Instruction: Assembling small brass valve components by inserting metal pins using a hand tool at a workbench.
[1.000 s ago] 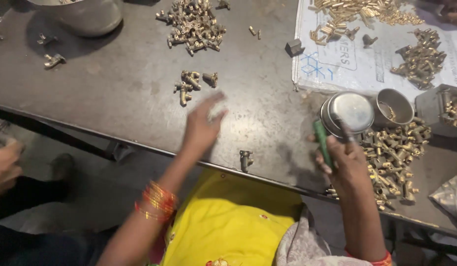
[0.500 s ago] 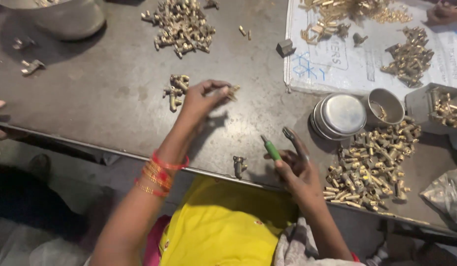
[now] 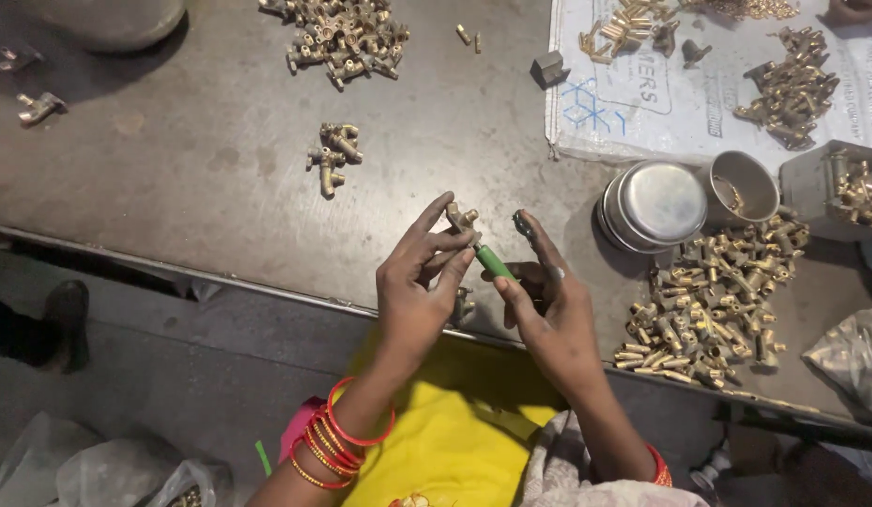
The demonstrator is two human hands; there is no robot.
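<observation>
Pointing up-left — green-handled tool point(image 3: 495, 262) toward brass fitting point(image 3: 461, 222).

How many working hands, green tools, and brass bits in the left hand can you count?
Hands: 2, the left hand and the right hand
Green tool: 1
Brass bit: 1
Total: 4

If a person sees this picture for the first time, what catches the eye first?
At the centre, the left hand pinches a small brass fitting while the right hand puts a green-handled tool to it. A big heap of brass fittings lies to the right on the dark metal table, beside a round steel tin.
</observation>
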